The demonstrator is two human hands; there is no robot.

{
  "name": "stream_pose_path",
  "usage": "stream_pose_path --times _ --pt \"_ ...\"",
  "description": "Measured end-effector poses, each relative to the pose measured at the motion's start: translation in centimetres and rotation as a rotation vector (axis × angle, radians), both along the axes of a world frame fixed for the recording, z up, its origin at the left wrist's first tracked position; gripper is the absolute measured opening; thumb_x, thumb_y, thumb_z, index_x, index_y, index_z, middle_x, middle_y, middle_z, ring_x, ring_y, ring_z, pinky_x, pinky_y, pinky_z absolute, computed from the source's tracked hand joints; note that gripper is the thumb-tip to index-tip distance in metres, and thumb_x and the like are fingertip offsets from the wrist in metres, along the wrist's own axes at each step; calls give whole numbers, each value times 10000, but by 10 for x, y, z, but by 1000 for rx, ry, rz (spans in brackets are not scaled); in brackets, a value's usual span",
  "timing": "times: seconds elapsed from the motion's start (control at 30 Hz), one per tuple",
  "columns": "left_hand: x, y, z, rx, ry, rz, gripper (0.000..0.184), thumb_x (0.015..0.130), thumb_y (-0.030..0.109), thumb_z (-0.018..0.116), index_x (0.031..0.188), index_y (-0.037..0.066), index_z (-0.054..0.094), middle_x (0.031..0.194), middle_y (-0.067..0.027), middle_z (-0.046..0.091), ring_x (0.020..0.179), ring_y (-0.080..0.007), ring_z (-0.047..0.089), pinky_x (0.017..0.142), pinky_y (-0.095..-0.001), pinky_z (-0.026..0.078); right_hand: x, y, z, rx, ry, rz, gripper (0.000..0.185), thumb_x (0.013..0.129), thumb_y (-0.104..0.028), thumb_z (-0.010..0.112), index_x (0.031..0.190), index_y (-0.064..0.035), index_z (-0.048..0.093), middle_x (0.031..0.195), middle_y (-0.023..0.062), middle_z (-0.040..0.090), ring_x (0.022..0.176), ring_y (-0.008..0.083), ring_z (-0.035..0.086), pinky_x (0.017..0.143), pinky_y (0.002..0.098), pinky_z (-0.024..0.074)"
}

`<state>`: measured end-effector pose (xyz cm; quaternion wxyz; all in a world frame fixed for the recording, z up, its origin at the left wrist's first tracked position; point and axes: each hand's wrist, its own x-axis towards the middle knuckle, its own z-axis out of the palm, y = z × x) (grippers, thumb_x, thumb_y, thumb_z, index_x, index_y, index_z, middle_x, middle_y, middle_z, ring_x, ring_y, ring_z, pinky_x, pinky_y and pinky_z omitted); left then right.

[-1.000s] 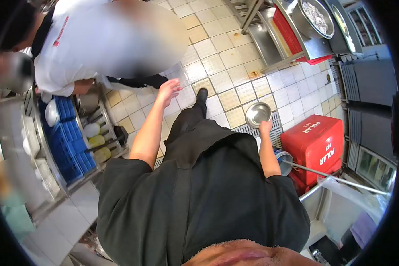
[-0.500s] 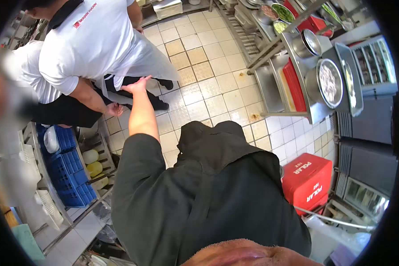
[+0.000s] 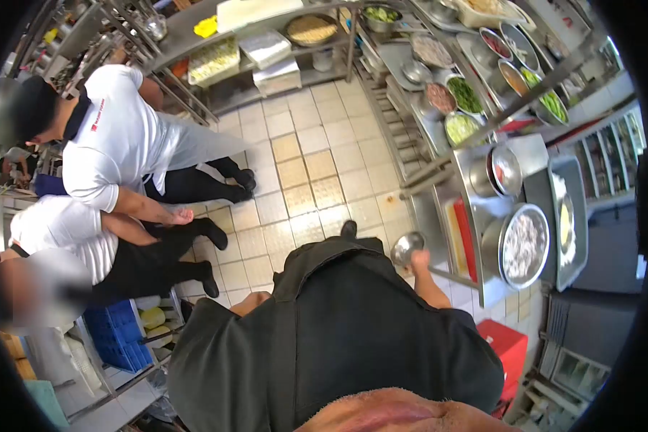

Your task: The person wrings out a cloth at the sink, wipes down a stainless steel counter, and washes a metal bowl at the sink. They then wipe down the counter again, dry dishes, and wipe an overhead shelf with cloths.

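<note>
My right hand (image 3: 420, 261) is closed on the rim of a shiny metal bowl (image 3: 407, 247), held out at my right side above the tiled floor. Beside it stands a steel table carrying a large steel bowl of pale, whitish food (image 3: 525, 248). Only a small part of my left hand (image 3: 253, 302) shows by my left side, near my black shirt. Its fingers are hidden, so I cannot make out whether it holds anything.
Two people in white shirts, a nearer one (image 3: 65, 223) and a farther one (image 3: 115, 144), stand at my left. Blue crates (image 3: 115, 335) sit beside them. Along the right run shelves with bowls of chopped greens (image 3: 464, 93). A red box (image 3: 507, 349) stands low at my right.
My left arm, earlier stretched forward with an open hand, has drawn back to my side. My right hand with the metal bowl has come into view. The view has shifted, showing more of the kitchen ahead.
</note>
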<state>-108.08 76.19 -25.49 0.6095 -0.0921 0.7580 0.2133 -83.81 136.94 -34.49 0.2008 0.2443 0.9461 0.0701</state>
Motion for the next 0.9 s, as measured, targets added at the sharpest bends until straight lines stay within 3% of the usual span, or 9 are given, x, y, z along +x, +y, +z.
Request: stream_pose_path --times 0.13,0.17,0.33,0.5,0.57,0.63,0.83,0.87,0.9 --pt "-125 33 25 -59 227 324 254 880 262 547 953 52 670 781 -149 632 724 -298 623 666 -499 491 -244 64 43 -410 481 -584 397 759 -170 540 1079 48 626 1055 249 636 991 369 602 945 418 436" --pt "-161 47 47 -20 566 67 249 868 256 548 902 34 655 779 -153 633 688 -281 628 650 -437 510 -293 75 103 -219 99 15 548 724 -144 551 1225 69 494 1078 283 610 1005 413 581 938 408 441" --pt "-283 159 113 316 648 531 348 855 310 608 1048 21 606 821 -100 640 697 -183 618 597 -340 454 -436 50 283 -826 947 -478 541 703 -46 519 1230 61 471 1032 288 610 1039 409 575 907 410 452" --pt "-357 205 103 314 509 151 492 833 306 654 1213 7 562 934 -124 662 775 -191 646 611 -327 467 -440 75 225 -901 894 -445 503 721 -45 548 1208 66 489 1030 286 613 982 408 586 886 425 458" --pt "-371 205 109 314 401 285 485 823 305 656 1179 -15 579 910 -149 667 742 -209 648 639 -338 489 -379 136 36 -323 412 -236 315 780 -141 510 1022 32 612 971 240 645 932 349 611 832 416 482" --pt "-386 179 55 183 283 174 484 803 266 662 1204 7 577 956 -166 674 757 -246 658 716 -365 517 -354 89 148 -147 -150 -19 229 824 -174 504 776 -59 696 908 146 678 886 268 638 703 417 479" --pt "-459 79 -12 133 220 -457 424 812 288 620 1173 70 581 1135 -140 625 825 -201 651 691 -427 528 -331 54 156 -439 -170 -486 219 816 -178 500 715 -59 653 786 135 639 775 275 616 632 419 465" --pt "-480 66 -44 154 485 -1007 421 807 280 616 1153 43 579 1107 -167 628 791 -201 659 678 -509 506 -342 51 160 -456 -167 -509 219 815 -179 500 705 -59 646 765 133 633 756 276 613 620 419 463" --pt "-489 57 -36 112 488 -619 415 810 284 613 1144 37 584 1054 -150 642 776 -212 655 659 -495 503 -355 50 161 -471 -167 -524 220 814 -179 499 695 -59 639 745 132 626 738 277 609 608 419 460"
